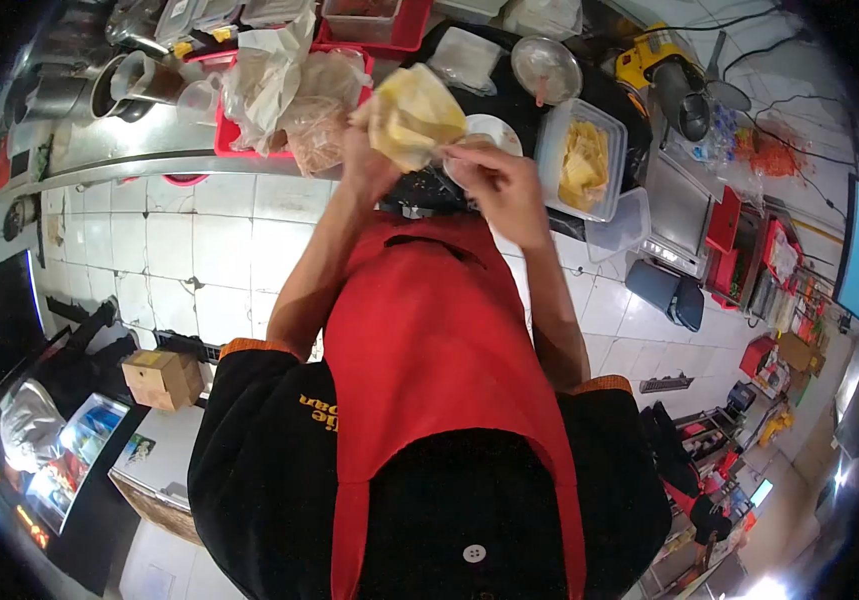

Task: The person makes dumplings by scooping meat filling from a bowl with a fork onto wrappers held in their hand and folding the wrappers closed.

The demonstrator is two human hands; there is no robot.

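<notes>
Thin, pale-yellow wrapper sheets [415, 118] are held up over the worktop in my left hand [371, 160], its fingers partly hidden behind them. My right hand [505, 190] is closed, its thumb and forefinger pinched at the sheets' lower right edge. Just beyond that hand is a white round dish [494, 133], partly covered by the fingers. To its right stands a clear plastic tub [551, 160] with folded yellow pieces [584, 165] inside. A metal bowl [546, 70] with a handled utensil in it sits farther back.
Left of my hands, a red tray [227, 135] holds plastic bags [314, 130]. Metal pots [69, 97] stand at the far left. A clear lid [621, 225] overhangs the counter's near edge by the tub. A yellow appliance [654, 60] is at the back right. Another person [684, 480] is at lower right.
</notes>
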